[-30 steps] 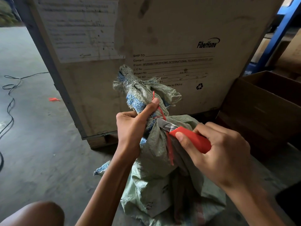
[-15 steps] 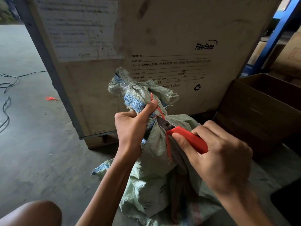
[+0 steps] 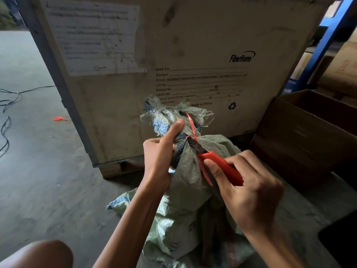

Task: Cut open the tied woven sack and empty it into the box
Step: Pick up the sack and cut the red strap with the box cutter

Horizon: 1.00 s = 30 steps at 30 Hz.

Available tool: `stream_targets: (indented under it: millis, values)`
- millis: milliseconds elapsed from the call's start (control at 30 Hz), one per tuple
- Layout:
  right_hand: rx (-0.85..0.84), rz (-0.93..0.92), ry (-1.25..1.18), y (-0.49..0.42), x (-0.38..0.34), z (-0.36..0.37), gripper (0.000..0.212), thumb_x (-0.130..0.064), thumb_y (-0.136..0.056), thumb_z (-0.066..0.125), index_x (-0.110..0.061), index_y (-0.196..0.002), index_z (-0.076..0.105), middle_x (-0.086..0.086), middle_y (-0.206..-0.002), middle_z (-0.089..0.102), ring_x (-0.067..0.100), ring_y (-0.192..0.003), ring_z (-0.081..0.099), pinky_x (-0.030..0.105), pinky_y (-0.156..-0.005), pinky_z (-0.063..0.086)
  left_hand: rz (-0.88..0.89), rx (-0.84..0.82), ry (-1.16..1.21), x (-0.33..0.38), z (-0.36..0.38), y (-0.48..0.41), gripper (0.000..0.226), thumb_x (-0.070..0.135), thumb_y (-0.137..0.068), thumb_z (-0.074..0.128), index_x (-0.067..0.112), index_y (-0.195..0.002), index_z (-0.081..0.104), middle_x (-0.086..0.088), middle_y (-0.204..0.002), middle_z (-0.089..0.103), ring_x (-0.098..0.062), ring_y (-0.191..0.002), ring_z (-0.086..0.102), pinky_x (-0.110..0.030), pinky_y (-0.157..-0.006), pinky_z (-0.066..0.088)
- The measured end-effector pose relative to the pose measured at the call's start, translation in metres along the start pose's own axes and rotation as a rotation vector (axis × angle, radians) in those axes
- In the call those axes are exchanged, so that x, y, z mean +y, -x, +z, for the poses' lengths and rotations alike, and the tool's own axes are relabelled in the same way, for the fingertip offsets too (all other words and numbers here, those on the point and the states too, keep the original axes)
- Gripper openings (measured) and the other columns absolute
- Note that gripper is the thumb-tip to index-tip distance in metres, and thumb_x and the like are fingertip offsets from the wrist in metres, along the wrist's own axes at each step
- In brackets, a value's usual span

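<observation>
A pale green woven sack stands on the floor in front of me, its neck bunched and tied with a red string. My left hand grips the neck just below the tie, thumb stretched up along the fabric. My right hand holds a red-handled knife; its dark blade lies against the string at the knot. An open brown cardboard box sits on the right, its inside mostly out of sight.
A large wooden shipping crate stands right behind the sack. A blue shelf post rises at the upper right. Black cables and a red string scrap lie on the concrete floor to the left. My knee is at bottom left.
The knife has slid up so its blade tip now reaches the red knot. Both hands keep their holds; the sack neck has barely moved.
</observation>
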State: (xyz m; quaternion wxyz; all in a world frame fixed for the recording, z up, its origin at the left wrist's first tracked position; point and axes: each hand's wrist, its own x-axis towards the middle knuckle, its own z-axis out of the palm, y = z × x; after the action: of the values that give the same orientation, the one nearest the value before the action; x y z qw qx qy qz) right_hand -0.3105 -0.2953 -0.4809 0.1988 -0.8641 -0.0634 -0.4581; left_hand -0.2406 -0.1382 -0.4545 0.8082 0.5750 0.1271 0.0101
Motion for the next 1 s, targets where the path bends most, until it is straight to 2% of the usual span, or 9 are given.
stream_targets:
  millis: [100, 167, 267, 467, 567, 633, 733, 867, 1000]
  values:
    - [0.013, 0.010, -0.014, 0.001, 0.000, 0.004, 0.039, -0.053, -0.090, 0.070, -0.018, -0.072, 0.070, -0.004, -0.073, 0.064, 0.016, -0.060, 0.060, 0.027, -0.053, 0.043, -0.035, -0.011, 0.035, -0.003, -0.001, -0.003, 0.060, 0.058, -0.058, 0.086, 0.013, -0.091, 0.062, -0.015, -0.086, 0.055, -0.031, -0.070, 0.053, -0.039, -0.065, 0.047]
    - [0.016, 0.035, -0.043, 0.001, 0.000, 0.006, 0.040, -0.053, -0.090, 0.070, -0.017, -0.072, 0.069, -0.005, -0.073, 0.064, 0.016, -0.060, 0.059, 0.030, -0.052, 0.045, -0.100, -0.053, 0.091, -0.003, 0.000, -0.001, 0.076, 0.065, -0.055, 0.085, 0.000, -0.091, 0.069, -0.026, -0.096, 0.066, -0.043, -0.082, 0.066, -0.045, -0.082, 0.055]
    - [0.018, 0.066, -0.064, -0.001, 0.001, 0.008, 0.042, -0.053, -0.090, 0.070, -0.016, -0.071, 0.068, -0.005, -0.072, 0.062, 0.015, -0.059, 0.058, 0.029, -0.051, 0.045, -0.191, -0.302, 0.153, -0.005, 0.001, 0.004, 0.093, 0.073, -0.065, 0.074, -0.004, -0.118, 0.070, -0.031, -0.122, 0.067, -0.045, -0.117, 0.064, -0.057, -0.106, 0.046]
    - [0.002, 0.147, -0.164, -0.010, 0.001, 0.007, 0.044, -0.054, -0.090, 0.069, -0.015, -0.070, 0.065, -0.007, -0.070, 0.058, 0.012, -0.058, 0.055, 0.025, -0.051, 0.043, -0.138, -0.511, 0.286, -0.011, 0.000, -0.002, 0.082, 0.068, -0.082, 0.043, 0.006, -0.131, 0.062, -0.017, -0.119, 0.072, -0.025, -0.106, 0.071, -0.037, -0.091, 0.059]
    - [0.009, 0.135, -0.137, -0.013, 0.000, 0.003, 0.043, -0.054, -0.090, 0.069, -0.016, -0.069, 0.063, -0.008, -0.071, 0.057, 0.010, -0.059, 0.054, 0.019, -0.053, 0.039, -0.088, -0.490, 0.299, -0.012, 0.007, -0.006, 0.073, 0.064, -0.083, 0.059, 0.006, -0.127, 0.066, -0.022, -0.129, 0.066, -0.033, -0.120, 0.064, -0.048, -0.110, 0.045]
    - [0.022, 0.125, -0.120, -0.014, 0.000, 0.002, 0.043, -0.053, -0.090, 0.069, -0.016, -0.069, 0.063, -0.007, -0.072, 0.058, 0.011, -0.059, 0.054, 0.021, -0.052, 0.040, -0.068, -0.438, 0.290, -0.015, 0.012, -0.005, 0.088, 0.068, -0.074, 0.070, 0.000, -0.129, 0.063, -0.027, -0.131, 0.063, -0.039, -0.122, 0.061, -0.054, -0.112, 0.040]
    - [0.045, 0.072, -0.045, -0.018, 0.001, -0.001, 0.043, -0.052, -0.091, 0.069, -0.015, -0.071, 0.064, -0.005, -0.074, 0.060, 0.014, -0.059, 0.056, 0.026, -0.051, 0.044, -0.017, -0.271, 0.230, -0.013, 0.017, -0.003, 0.098, 0.070, -0.061, 0.077, -0.008, -0.118, 0.065, -0.029, -0.107, 0.069, -0.033, -0.090, 0.070, -0.047, -0.091, 0.057]
    - [0.049, 0.014, 0.075, -0.022, 0.000, -0.003, 0.042, -0.054, -0.091, 0.067, -0.017, -0.072, 0.064, -0.004, -0.076, 0.062, 0.015, -0.060, 0.059, 0.028, -0.050, 0.045, 0.152, -0.120, 0.145, -0.009, 0.018, -0.001, 0.044, 0.050, -0.079, 0.074, 0.006, -0.081, 0.075, -0.007, -0.072, 0.075, -0.018, -0.068, 0.072, -0.036, -0.074, 0.060]
    - [0.045, 0.065, 0.004, -0.022, -0.001, 0.001, 0.044, -0.056, -0.092, 0.066, -0.016, -0.072, 0.062, -0.005, -0.075, 0.060, 0.014, -0.060, 0.056, 0.028, -0.051, 0.044, 0.218, -0.036, 0.139, -0.010, 0.023, 0.006, 0.048, 0.054, -0.080, 0.074, 0.006, -0.080, 0.077, -0.006, -0.074, 0.073, -0.021, -0.072, 0.068, -0.040, -0.076, 0.057]
